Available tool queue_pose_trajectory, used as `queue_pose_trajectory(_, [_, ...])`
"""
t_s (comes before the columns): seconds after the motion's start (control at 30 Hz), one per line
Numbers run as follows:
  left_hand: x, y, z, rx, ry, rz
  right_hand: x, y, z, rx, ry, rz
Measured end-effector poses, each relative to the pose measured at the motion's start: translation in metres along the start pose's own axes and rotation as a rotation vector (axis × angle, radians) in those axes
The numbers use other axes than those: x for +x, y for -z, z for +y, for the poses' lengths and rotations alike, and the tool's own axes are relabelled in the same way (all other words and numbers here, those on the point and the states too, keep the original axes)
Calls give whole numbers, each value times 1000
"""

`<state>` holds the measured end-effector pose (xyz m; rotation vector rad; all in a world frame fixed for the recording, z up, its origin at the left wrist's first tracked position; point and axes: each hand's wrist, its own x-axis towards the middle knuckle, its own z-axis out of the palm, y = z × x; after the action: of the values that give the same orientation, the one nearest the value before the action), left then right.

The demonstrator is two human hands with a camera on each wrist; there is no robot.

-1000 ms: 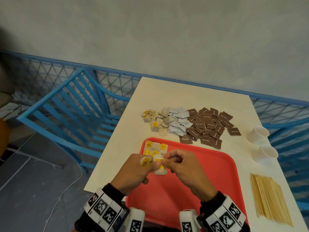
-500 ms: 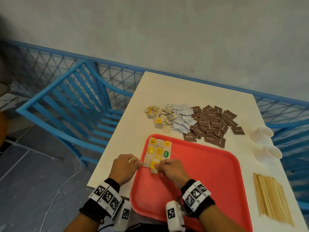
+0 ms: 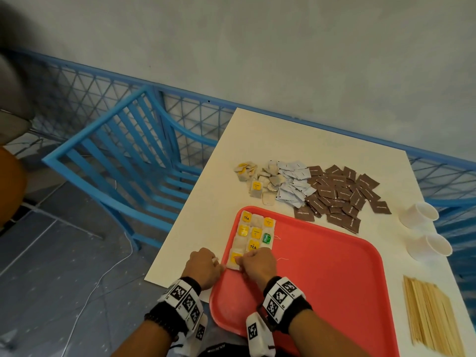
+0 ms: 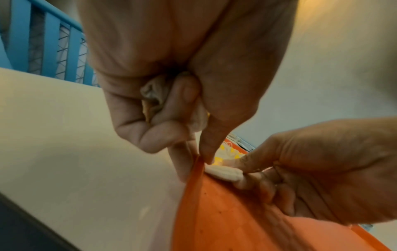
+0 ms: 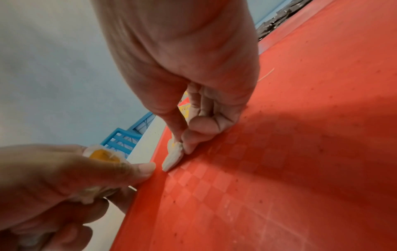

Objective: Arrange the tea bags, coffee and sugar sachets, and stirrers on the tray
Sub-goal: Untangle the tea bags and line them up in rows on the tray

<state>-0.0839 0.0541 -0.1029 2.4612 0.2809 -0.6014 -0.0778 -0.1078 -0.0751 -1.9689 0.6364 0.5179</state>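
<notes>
A red tray lies on the white table, with several tea bags laid in a grid at its far left corner. My right hand pinches one tea bag down onto the tray floor at the near end of that grid. My left hand sits at the tray's left rim, its thumb tip on the rim, with a few spare tea bags bunched in its curled fingers. One of them shows a yellow tag. Loose tea bags, white sachets and brown sachets lie heaped beyond the tray.
Wooden stirrers lie in a stack right of the tray. Two white paper cups lie on their sides near the table's right edge. A blue chair stands left of the table, and blue mesh fencing runs behind.
Both hands came down from above the tray to its left near edge. The right hand brought its tea bag down onto the tray; the left hand moved out to the rim.
</notes>
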Motion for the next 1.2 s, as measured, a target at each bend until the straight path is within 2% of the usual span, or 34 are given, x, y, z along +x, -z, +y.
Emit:
queue_pose_trajectory(0.23, [6,0,17,6,-39,-13,39,-6,14,-97,11,55])
queue_pose_trajectory(0.6, [16,-7,36,-27,-42,-31,33,24,-1,-128,44,79])
queue_pose_trajectory(0.77, [15,-7,39,-32,-39,-28,16,28,-1,-237,214,136])
queue_pose_trajectory(0.93, [0,9,45,-1,-83,11,3,36,-7,-375,312,4])
queue_pose_trajectory(1.0, [-14,28,52,-172,-94,54,-6,52,-17,-338,358,32])
queue_pose_trajectory(1.03, [-24,38,57,-358,-68,27,-11,63,-23,-325,402,35])
queue_pose_trajectory(1.07, [-34,47,66,-602,-17,-61,-20,76,-28,-315,453,25])
queue_pose_trajectory(1.13, [-49,59,82,-1150,87,-344,-39,102,-41,-284,563,-15])
queue_pose_trajectory(1.2, [-60,63,101,-1518,153,-611,-58,129,-50,-217,647,-26])
